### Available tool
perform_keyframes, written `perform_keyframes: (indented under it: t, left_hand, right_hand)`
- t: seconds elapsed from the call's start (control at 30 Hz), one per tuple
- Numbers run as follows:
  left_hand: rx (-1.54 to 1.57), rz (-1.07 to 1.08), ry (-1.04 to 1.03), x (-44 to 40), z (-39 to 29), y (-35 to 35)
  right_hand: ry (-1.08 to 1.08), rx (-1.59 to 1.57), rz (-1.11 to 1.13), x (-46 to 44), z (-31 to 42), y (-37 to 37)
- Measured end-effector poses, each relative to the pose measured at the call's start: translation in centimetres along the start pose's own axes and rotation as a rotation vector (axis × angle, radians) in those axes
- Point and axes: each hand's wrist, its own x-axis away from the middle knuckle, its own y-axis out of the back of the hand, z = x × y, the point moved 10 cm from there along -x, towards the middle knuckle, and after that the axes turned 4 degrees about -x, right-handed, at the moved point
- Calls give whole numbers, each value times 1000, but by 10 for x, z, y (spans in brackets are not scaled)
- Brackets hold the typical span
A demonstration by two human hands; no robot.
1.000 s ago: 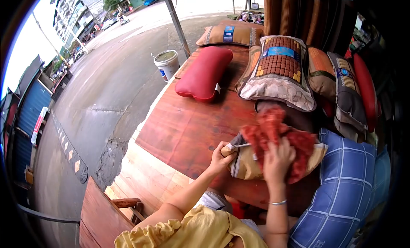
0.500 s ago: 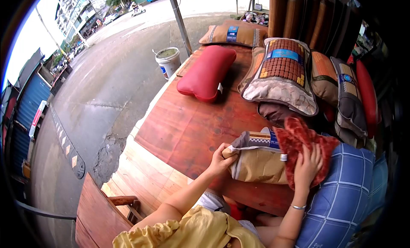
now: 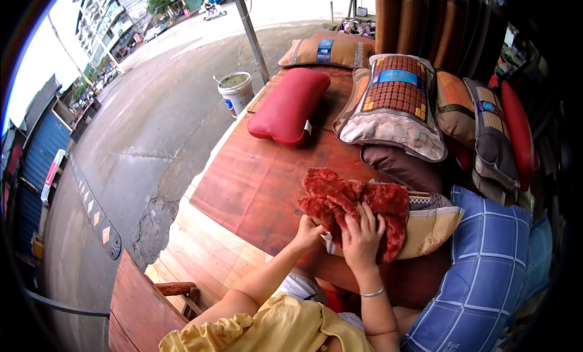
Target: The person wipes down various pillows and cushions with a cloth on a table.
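Note:
A tan and grey pillow (image 3: 431, 230) lies at the near side of the red-brown wooden table (image 3: 243, 194). Its left end is largely covered by a fluffy red cloth (image 3: 388, 209). My left hand (image 3: 310, 232) is closed on the pillow's left corner, partly under the cloth's edge. My right hand (image 3: 362, 238), with a bracelet on its wrist, presses on the cloth over the pillow, its fingers bent into the fabric. A blue checked pillow (image 3: 486, 255) is just right of the tan pillow.
A red pillow (image 3: 290, 106) rests farther back on the table. Behind are a beaded pillow (image 3: 395, 97), a tan pillow (image 3: 325, 51) and several others, with rolled mats (image 3: 410, 24). A bucket (image 3: 235, 91) stands beyond the left edge, near a metal post (image 3: 250, 33).
My right hand and the red cloth have moved from the pillow's right end to its left end, near my left hand. My left hand has stayed at the left corner.

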Motion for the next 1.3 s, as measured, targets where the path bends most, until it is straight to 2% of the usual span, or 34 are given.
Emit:
perform_keyframes:
  t: [0.07,0.13,0.27,0.33,0.43,0.53,0.7,0.73,0.77,0.87,1.0,1.03,1.07,1.17,1.3]
  left_hand:
    - [-12,22,-17,-2,6,-2]
    - [15,-105,-15,-5,-24,-9]
    - [-39,-114,41,-5,-23,-9]
    - [-28,-106,39,-4,-24,-9]
    - [-25,-103,30,-4,-23,-9]
    - [-58,-116,35,-4,-19,-6]
    - [-95,-101,29,-4,-11,-4]
    - [12,-103,10,-4,-14,-7]
    - [119,-104,-8,-4,-17,-8]
    - [18,-86,59,1,2,3]
    - [-20,-95,-46,-3,-10,1]
    - [11,-89,38,-4,-7,-1]
    - [15,-89,38,-4,-11,-3]
    - [-57,-106,31,-5,-18,-5]
    - [-57,-117,42,-4,-16,-4]
  right_hand:
    - [-33,-52,35,-3,-19,12]
    - [-82,117,57,0,-47,32]
    - [-272,407,-56,16,-131,98]
    - [-326,571,-130,18,-145,126]
    - [-407,501,-206,27,-163,131]
    - [-361,569,-123,19,-135,103]
    - [-154,191,-16,3,-32,28]
    - [-88,111,-22,1,-11,17]
    - [-55,21,-39,-2,4,9]
    - [-53,-103,-84,-16,12,15]
    - [-101,2,-38,-20,-38,23]
    - [-112,89,-23,-19,-51,34]
    - [-168,143,-18,-16,-72,48]
    - [-291,345,-136,-2,-132,101]
    - [-331,431,-213,4,-158,135]
